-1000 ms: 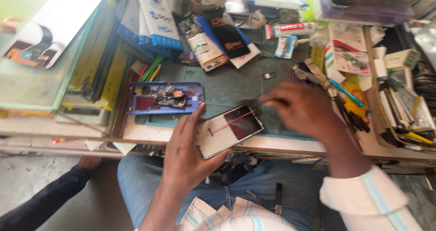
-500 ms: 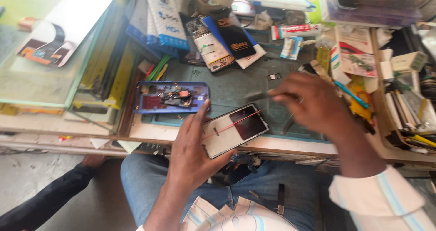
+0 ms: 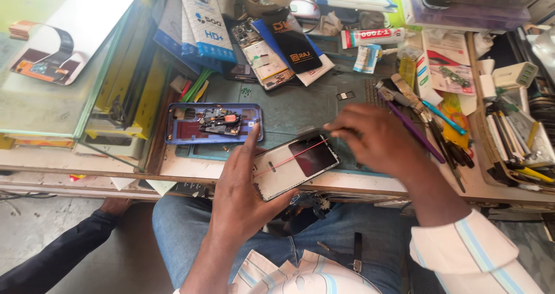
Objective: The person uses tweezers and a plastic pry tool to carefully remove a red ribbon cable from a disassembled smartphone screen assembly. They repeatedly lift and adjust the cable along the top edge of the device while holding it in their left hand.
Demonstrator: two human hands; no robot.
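My left hand (image 3: pixel 245 193) grips the near end of an opened phone screen panel (image 3: pixel 295 164) and holds it tilted above the desk's front edge. A thin red strip runs across the panel. My right hand (image 3: pixel 378 141) rests at the panel's far right corner, fingers pinched on a thin dark tool whose tip meets the panel's edge. To the left, a blue phone frame (image 3: pixel 214 123) with exposed circuit parts lies flat on the green work mat (image 3: pixel 300 106).
Screen-protector boxes (image 3: pixel 205 19), a glue tube (image 3: pixel 373 38) and small packets crowd the back. Tweezers, screwdrivers and pens (image 3: pixel 433 126) lie at the right. A glass counter (image 3: pixel 52 68) sits on the left. Another person's dark sleeve (image 3: pixel 63 253) reaches in at the lower left.
My right hand has shifted slightly right along the panel's far edge. My left hand keeps its hold on the panel, which stays at nearly the same tilt.
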